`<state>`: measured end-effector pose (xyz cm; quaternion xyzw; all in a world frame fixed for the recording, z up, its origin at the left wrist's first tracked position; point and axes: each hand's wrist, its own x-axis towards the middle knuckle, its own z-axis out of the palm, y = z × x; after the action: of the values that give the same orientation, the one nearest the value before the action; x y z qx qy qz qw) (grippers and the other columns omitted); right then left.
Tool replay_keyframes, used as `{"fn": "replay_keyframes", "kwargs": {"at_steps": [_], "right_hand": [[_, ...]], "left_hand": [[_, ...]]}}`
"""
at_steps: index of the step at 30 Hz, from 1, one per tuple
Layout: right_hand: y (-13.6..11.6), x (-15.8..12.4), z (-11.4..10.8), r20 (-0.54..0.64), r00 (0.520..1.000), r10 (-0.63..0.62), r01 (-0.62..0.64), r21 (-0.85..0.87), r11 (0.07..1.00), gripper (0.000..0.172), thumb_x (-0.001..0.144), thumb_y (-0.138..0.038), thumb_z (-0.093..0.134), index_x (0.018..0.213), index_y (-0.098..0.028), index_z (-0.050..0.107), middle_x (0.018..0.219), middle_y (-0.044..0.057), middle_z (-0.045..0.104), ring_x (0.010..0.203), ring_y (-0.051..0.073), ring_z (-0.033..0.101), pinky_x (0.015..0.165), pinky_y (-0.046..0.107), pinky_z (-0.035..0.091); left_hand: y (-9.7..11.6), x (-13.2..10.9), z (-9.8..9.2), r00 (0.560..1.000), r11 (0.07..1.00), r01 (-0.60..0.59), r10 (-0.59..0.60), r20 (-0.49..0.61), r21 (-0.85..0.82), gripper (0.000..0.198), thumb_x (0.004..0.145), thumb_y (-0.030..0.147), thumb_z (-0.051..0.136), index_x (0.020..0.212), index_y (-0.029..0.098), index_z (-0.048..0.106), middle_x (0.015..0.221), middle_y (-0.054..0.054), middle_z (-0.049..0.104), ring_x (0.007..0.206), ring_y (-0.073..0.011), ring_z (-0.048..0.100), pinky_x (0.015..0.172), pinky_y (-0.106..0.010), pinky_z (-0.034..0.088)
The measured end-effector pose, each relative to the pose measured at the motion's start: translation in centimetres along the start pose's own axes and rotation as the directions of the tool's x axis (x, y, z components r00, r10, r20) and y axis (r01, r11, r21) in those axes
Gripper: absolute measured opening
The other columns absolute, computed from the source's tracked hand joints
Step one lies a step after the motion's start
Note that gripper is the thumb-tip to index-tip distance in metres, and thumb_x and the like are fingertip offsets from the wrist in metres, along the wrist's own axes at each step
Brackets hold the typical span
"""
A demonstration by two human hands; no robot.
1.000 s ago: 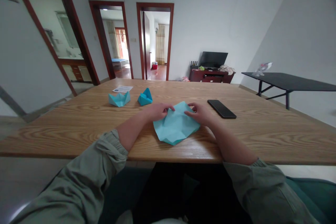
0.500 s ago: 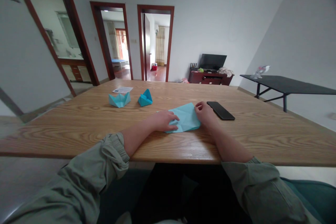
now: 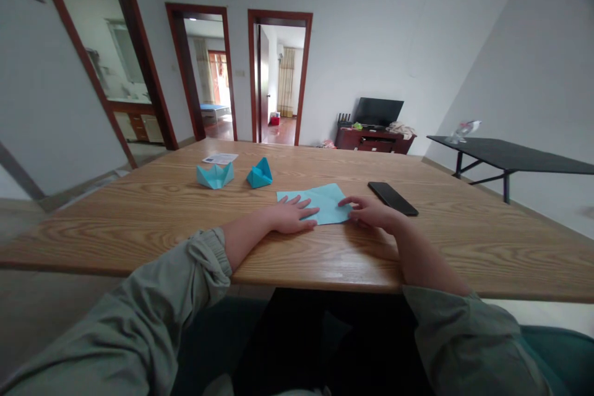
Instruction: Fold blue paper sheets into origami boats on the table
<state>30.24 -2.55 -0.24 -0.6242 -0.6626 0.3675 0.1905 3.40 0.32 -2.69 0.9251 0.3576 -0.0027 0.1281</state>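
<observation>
Sheet of pale blue origami paper (image 3: 325,204), lying flat on an oak-grained wooden table (image 3: 455,250), directly beneath the fingers (image 3: 301,208) of the left hand (image 3: 290,218), its right corner reaching the fingertips (image 3: 349,203) of the right hand (image 3: 371,213). Left fingers spread apart and flat on the lower-left part of the sheet, pressing without any pinch. Right fingers extended and loosely together, tips at the sheet's right edge, not clamped on the paper.

Just beyond the right fingertips: black smartphone (image 3: 392,198), face down or face up not distinguishable, lying at a slant on the table. Beyond the left fingers, farther up the table: folded blue paper boat (image 3: 215,176) and smaller folded blue paper form (image 3: 259,174), standing just apart from each other, with a small printed sheet (image 3: 220,158) behind the boat. Behind the wrists, rolled grey-green sleeves (image 3: 204,263) at both forearms.

Well beyond the right fingers: dark low cabinet (image 3: 374,137) bearing a black television (image 3: 378,111), and a black side table (image 3: 505,156) holding a small clear figure (image 3: 463,131).
</observation>
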Motion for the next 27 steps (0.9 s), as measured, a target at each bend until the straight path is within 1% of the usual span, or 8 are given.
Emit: {"fn": "replay_keyframes", "kwargs": {"at_steps": [4, 9, 13, 15, 18, 21, 24, 27], "right_hand": [[0.2, -0.3, -0.6, 0.037, 0.998, 0.056, -0.052, -0.094, 0.994, 0.038, 0.073, -0.017, 0.053, 0.109, -0.021, 0.065, 0.053, -0.003, 0.057, 0.044, 0.009, 0.045, 0.041, 0.019, 0.031], [1.2, 0.6, -2.0, -0.207, 0.976, 0.065, -0.114, -0.237, 0.965, 0.018, 0.076, -0.021, 0.054, 0.085, -0.016, 0.07, 0.062, 0.003, 0.064, 0.055, 0.014, 0.055, 0.052, 0.025, 0.041], [-2.0, -0.1, -3.0, -0.49, 0.856, -0.162, -0.022, -0.348, 0.937, 0.021, 0.08, -0.032, 0.058, 0.09, -0.017, 0.069, 0.078, 0.008, 0.07, 0.066, 0.018, 0.061, 0.058, 0.028, 0.043], [-5.5, -0.7, -2.4, -0.525, 0.8, -0.289, 0.055, -0.416, 0.908, 0.026, 0.081, -0.036, 0.058, 0.096, -0.018, 0.068, 0.083, 0.008, 0.071, 0.067, 0.019, 0.062, 0.061, 0.029, 0.044], [-10.4, -0.1, 0.2, -0.44, 0.788, -0.43, 0.197, -0.481, 0.854, 0.028, 0.085, -0.038, 0.055, 0.099, -0.019, 0.069, 0.089, 0.008, 0.071, 0.075, 0.02, 0.064, 0.067, 0.03, 0.046], [-11.8, 2.5, 3.5, -0.203, 0.871, -0.448, 0.303, -0.496, 0.814, 0.032, 0.086, -0.038, 0.054, 0.108, -0.02, 0.068, 0.105, 0.008, 0.07, 0.089, 0.022, 0.065, 0.075, 0.03, 0.048], [-9.1, 5.5, 5.3, 0.042, 0.951, -0.306, 0.277, -0.554, 0.785, 0.037, 0.088, -0.042, 0.049, 0.112, -0.02, 0.068, 0.109, 0.009, 0.07, 0.096, 0.024, 0.064, 0.082, 0.033, 0.048], [-4.7, 7.2, 5.0, -0.089, 0.945, -0.313, 0.189, -0.634, 0.75, 0.045, 0.089, -0.049, 0.045, 0.119, -0.021, 0.063, 0.121, 0.011, 0.064, 0.11, 0.026, 0.059, 0.093, 0.036, 0.043]], "left_hand": [[0.5, 0.0, 0.0, 1.0, 1.0, -0.002, 0.002, -0.005, -0.008, 0.055, 0.093, 0.061, 0.02, 0.144, 0.043, 0.031, 0.158, -0.003, 0.014, 0.144, -0.035, 0.009, 0.109, -0.064, 0.006], [1.3, 0.0, 0.1, 0.999, 0.999, -0.047, 0.047, 0.009, 0.004, 0.053, 0.094, 0.059, 0.021, 0.143, 0.044, 0.03, 0.158, 0.0, 0.012, 0.144, -0.0348, 0.007, 0.109, -0.064, 0.004], [1.8, 0.0, 0.2, 0.994, 0.994, -0.105, 0.105, 0.022, 0.005, 0.052, 0.093, 0.059, 0.02, 0.143, 0.047, 0.03, 0.158, 0.002, 0.012, 0.145, -0.0349, 0.006, 0.109, -0.065, 0.004], [2.1, 0.1, 0.2, 0.993, 0.993, -0.117, 0.117, 0.023, -0.001, 0.051, 0.093, 0.059, 0.021, 0.142, 0.048, 0.03, 0.158, 0.002, 0.013, 0.145, -0.035, 0.005, 0.109, -0.065, 0.005], [2.3, 0.3, 0.2, 0.995, 0.995, -0.097, 0.097, 0.034, 0.001, 0.051, 0.093, 0.058, 0.024, 0.142, 0.046, 0.032, 0.159, 0.002, 0.012, 0.144, -0.0354, 0.004, 0.108, -0.065, 0.004], [2.0, 0.1, 0.0, 0.995, 0.996, -0.09, 0.09, 0.037, 0.019, 0.052, 0.092, 0.059, 0.027, 0.142, 0.045, 0.034, 0.158, 0.0, 0.014, 0.145, -0.0351, 0.006, 0.108, -0.066, 0.004], [1.5, -0.3, -0.6, 0.991, 0.992, -0.127, 0.126, 0.04, 0.019, 0.053, 0.09, 0.062, 0.032, 0.141, 0.045, 0.036, 0.158, 0.0, 0.017, 0.144, -0.0346, 0.008, 0.108, -0.067, 0.005], [1.0, -0.7, -1.3, 0.989, 0.995, -0.103, 0.104, 0.101, -0.008, 0.055, 0.089, 0.062, 0.035, 0.14, 0.044, 0.037, 0.159, 0.0, 0.012, 0.144, -0.0361, 0.007, 0.107, -0.068, 0.005]]}}
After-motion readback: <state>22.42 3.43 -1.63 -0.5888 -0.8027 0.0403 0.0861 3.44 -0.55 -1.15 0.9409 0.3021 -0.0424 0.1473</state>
